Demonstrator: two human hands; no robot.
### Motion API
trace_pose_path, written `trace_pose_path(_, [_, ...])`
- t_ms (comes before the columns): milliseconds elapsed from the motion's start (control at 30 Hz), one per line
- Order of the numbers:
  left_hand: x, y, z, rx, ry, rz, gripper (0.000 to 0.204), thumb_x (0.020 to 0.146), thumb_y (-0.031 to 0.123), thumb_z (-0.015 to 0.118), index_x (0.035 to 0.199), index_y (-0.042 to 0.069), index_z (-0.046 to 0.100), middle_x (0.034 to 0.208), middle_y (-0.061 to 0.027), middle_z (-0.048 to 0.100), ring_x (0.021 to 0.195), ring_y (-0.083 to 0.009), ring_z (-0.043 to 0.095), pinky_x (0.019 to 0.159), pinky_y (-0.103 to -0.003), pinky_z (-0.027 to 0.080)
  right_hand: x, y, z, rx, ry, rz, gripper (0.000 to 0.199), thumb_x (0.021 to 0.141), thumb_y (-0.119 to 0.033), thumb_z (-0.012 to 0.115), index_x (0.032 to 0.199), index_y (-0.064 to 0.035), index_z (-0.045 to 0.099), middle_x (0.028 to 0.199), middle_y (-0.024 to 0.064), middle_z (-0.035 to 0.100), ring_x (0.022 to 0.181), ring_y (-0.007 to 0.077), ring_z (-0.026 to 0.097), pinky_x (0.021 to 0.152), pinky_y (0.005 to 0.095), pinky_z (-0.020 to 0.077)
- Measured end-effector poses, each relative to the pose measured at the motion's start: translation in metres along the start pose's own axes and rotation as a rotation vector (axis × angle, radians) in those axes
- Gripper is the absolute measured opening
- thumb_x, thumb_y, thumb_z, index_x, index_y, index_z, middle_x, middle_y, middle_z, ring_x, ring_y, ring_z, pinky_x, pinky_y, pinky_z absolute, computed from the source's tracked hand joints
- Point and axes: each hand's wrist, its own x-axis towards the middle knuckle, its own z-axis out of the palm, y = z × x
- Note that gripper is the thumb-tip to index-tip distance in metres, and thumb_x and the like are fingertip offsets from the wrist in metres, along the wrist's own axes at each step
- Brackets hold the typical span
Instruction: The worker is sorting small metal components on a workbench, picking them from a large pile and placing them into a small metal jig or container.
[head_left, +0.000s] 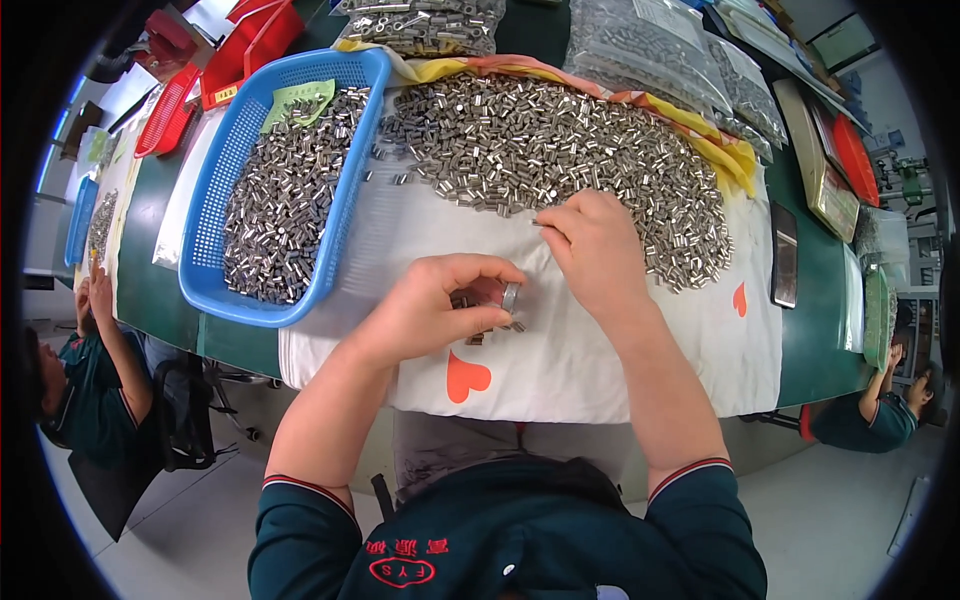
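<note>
blue basket [210, 215] brimming with metal sleeves, left | red trays [170, 110] beyond it | bagged parts [660, 50] stacked far side | dark phone [785, 255] lying right on green worktop [815, 350]

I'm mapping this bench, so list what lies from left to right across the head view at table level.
Red baskets → blue basket of small metal sleeves → left hand pinching a small metal piece → right hand at the loose pile of metal sleeves → dark flat slab → green tray.

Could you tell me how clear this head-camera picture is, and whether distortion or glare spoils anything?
Head view: evenly lit, soft shadows; fisheye bends the table edges near the black rim; left hand, right hand and metal sleeves are sharp; mild shine on the plastic bags; people at the rim look stretched.
</note>
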Motion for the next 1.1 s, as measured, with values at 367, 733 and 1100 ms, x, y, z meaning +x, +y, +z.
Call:
trace_pose_path(367, [0.007,-0.010,-0.004,-0.248,0.139,-0.020,0.034,0.078,-0.002,0.064,0.110,0.002,0.057,0.088,0.0019,0.057,0.081,-0.0045,0.055,0.071,-0.020,0.048,-0.001,-0.014,0.005,-0.064,-0.004,-0.066,0.007,0.069,-0.011,0.067,0.075,-0.0087,0.063,0.076,0.0027,0.055,0.080,0.0220,0.053,0.072,0.0352,0.0429])
trace_pose_path(733, [0.009,-0.013,-0.004,-0.236,0.181,0.026,0.034,0.078,-0.001,0.065,0.112,0.001,0.057,0.089,-0.0006,0.060,0.082,-0.0064,0.058,0.072,-0.020,0.049,-0.008,-0.029,-0.007,0.657,-0.120,0.121,0.008,0.071,-0.003,0.063,0.078,-0.0026,0.059,0.073,0.0069,0.060,0.068,0.0188,0.061,0.062,0.0279,0.0490])
trace_pose_path(1100, [0.008,-0.011,-0.002,-0.108,0.243,0.017,0.035,0.076,0.001,0.068,0.111,0.001,0.060,0.084,-0.0030,0.065,0.078,-0.0068,0.060,0.069,-0.021,0.050,-0.008,-0.025,-0.010,0.556,-0.073,0.010,0.008,0.070,-0.004,0.064,0.077,-0.0038,0.061,0.072,0.0086,0.059,0.067,0.0227,0.058,0.059,0.0314,0.0455])
